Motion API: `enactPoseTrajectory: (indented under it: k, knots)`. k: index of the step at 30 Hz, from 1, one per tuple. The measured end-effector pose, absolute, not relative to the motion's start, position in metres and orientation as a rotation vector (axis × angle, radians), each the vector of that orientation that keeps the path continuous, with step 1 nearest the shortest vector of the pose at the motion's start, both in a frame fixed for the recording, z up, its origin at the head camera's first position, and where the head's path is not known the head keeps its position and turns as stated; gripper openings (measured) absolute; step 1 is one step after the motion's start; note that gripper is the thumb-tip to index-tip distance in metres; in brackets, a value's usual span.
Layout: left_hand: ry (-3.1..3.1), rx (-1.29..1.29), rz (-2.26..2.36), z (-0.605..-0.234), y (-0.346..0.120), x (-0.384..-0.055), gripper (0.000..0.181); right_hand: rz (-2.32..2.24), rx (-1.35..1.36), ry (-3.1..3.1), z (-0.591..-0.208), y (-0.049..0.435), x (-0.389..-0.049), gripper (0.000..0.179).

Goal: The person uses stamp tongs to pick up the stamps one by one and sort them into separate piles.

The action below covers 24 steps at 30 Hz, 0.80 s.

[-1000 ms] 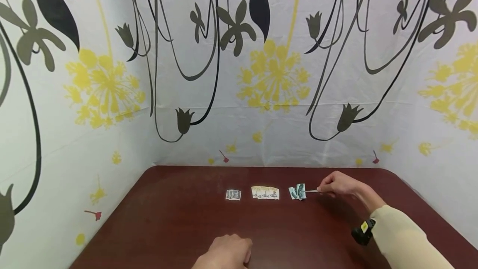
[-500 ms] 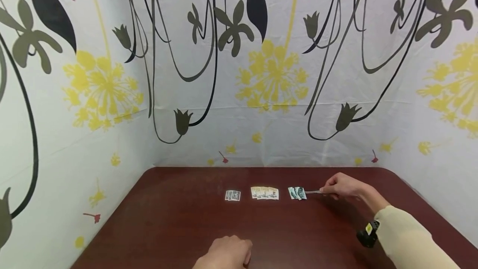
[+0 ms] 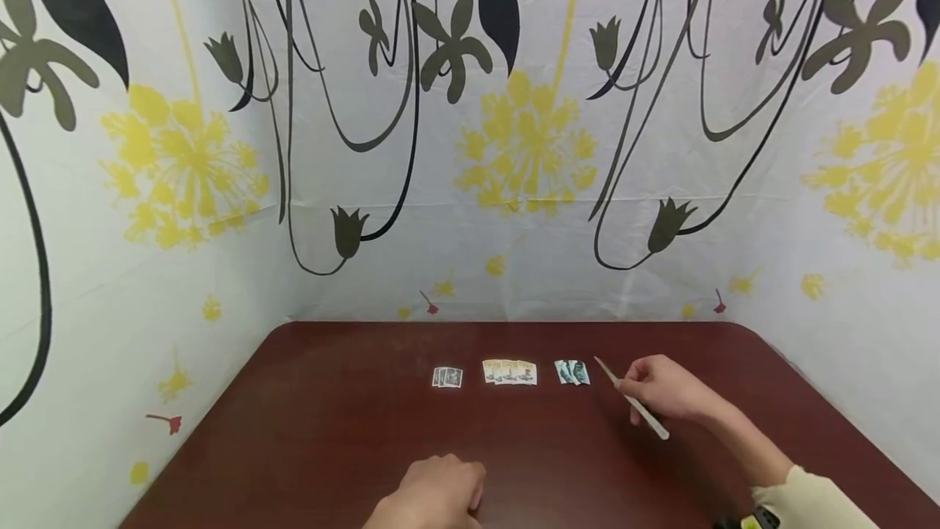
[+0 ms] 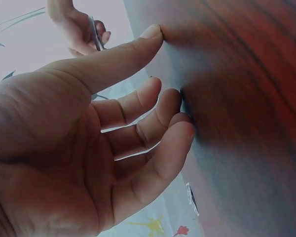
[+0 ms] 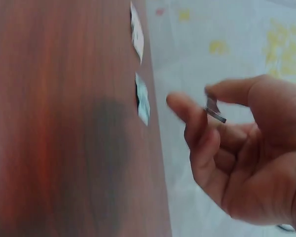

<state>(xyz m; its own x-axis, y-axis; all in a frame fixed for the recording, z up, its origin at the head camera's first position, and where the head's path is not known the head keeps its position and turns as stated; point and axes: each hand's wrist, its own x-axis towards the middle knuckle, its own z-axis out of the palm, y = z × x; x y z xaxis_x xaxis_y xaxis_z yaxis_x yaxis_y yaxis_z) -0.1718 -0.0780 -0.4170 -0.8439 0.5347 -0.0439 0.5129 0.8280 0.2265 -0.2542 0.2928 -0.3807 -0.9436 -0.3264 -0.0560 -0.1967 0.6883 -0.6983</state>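
My right hand (image 3: 664, 386) pinches a pair of slim metal tweezers (image 3: 652, 420) between thumb and fingers, over the right part of the table. Their narrow tip points up and left, just to the right of a few overlapping green stamps (image 3: 572, 372) and apart from them. In the right wrist view the tweezers (image 5: 215, 114) appear nearly end-on, with nothing visible in them. My left hand (image 3: 441, 488) rests at the table's near middle. Its fingers are loosely bent, and the left wrist view shows its palm (image 4: 44, 163) without any object, fingertips at the tabletop.
Left of the green stamps lie a row of overlapping yellowish stamps (image 3: 510, 371) and a small overlapping group of black-and-white stamps (image 3: 447, 377). The dark red-brown table (image 3: 330, 431) ends at a white flower-patterned cloth wall (image 3: 514, 284) at the back and sides.
My right hand has let the rightmost green stamp settle beside the others and drawn the tweezers away, turning them slantwise. My left hand stays in place; the head view has shifted slightly.
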Motion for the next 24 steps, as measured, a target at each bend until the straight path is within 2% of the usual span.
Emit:
enactPoseTrajectory:
  k: [6, 13, 24]
  knots:
    - [2.915, 0.832, 0.317, -0.412, -0.075, -0.169, 0.038, -0.98, -0.25, 2.828, -0.387, 0.258, -0.226, 0.027]
    - [2.899, 0.79, 0.322, -0.41, -0.069, -0.168, 0.042, -0.831, -0.161, 2.873, -0.413, 0.236, -0.207, 0.039]
    - [2.885, 0.78, 0.358, -0.405, -0.072, -0.173, 0.042, -0.698, -0.149, 3.003, -0.415, 0.222, -0.206, 0.05]
